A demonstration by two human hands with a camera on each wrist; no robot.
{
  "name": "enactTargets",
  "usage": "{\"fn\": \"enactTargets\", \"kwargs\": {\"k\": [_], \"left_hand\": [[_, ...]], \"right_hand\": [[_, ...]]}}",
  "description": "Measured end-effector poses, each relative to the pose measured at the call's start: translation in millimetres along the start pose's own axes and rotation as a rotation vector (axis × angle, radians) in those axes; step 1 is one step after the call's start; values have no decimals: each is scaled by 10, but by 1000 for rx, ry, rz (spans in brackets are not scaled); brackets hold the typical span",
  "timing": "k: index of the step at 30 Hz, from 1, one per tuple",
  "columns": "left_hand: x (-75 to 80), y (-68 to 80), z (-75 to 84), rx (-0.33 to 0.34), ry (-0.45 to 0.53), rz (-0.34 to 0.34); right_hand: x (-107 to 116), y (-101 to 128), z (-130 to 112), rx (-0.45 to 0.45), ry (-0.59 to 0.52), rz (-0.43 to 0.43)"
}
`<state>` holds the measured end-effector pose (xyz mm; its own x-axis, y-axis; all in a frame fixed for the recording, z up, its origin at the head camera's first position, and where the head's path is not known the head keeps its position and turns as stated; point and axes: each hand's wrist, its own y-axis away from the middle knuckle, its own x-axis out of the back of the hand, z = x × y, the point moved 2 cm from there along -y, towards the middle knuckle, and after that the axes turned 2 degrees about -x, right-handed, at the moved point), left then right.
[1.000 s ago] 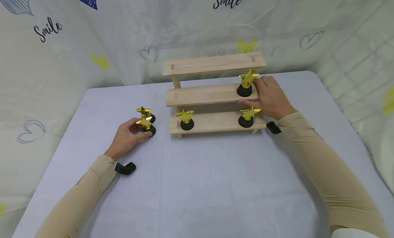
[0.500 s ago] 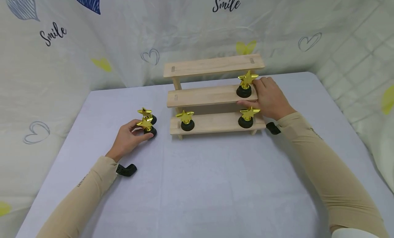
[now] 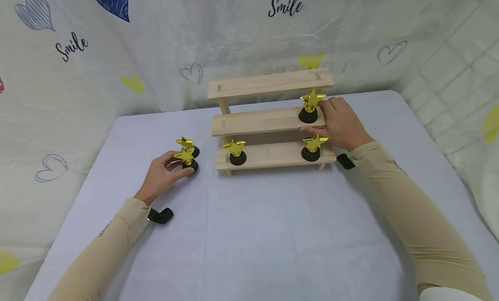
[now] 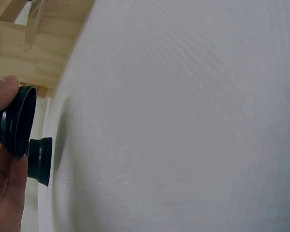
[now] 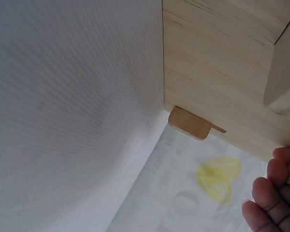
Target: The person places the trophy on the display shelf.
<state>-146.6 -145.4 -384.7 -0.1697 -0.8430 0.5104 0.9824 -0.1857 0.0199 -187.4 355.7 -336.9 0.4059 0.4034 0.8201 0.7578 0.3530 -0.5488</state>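
Note:
My left hand [image 3: 160, 176] pinches the black base of a gold star trophy [image 3: 185, 156] between thumb and fingers, left of the shelf. In the left wrist view that base [image 4: 20, 118] is tilted, with part of its underside showing. Just behind it, a second star trophy [image 3: 196, 151] stands on the table. My right hand [image 3: 344, 124] grips the right end of the three-tier wooden shelf [image 3: 257, 121] at its middle board, thumb in front. Beside those fingers a star trophy [image 3: 308, 115] stands on the middle board. The bottom board bears one trophy [image 3: 237, 157] at left and another trophy [image 3: 311, 154] at right.
The shelf stands toward the back of a table [image 3: 253, 231] with a white cloth. Behind the table hangs a pale printed curtain [image 3: 234, 37] with hearts and words. A black wrist device [image 3: 160, 215] sticks out below my left hand.
The head view has shifted slightly, so the backdrop and table edge sit a little lower and further right at the left side. Both hands keep their holds, with no clear movement.

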Motion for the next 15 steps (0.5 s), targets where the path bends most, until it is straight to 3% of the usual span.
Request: {"fn": "enactTargets", "kwargs": {"k": [15], "left_hand": [[66, 4, 83, -78, 40, 48]], "right_hand": [[8, 4, -8, -7, -2, 0]]}}
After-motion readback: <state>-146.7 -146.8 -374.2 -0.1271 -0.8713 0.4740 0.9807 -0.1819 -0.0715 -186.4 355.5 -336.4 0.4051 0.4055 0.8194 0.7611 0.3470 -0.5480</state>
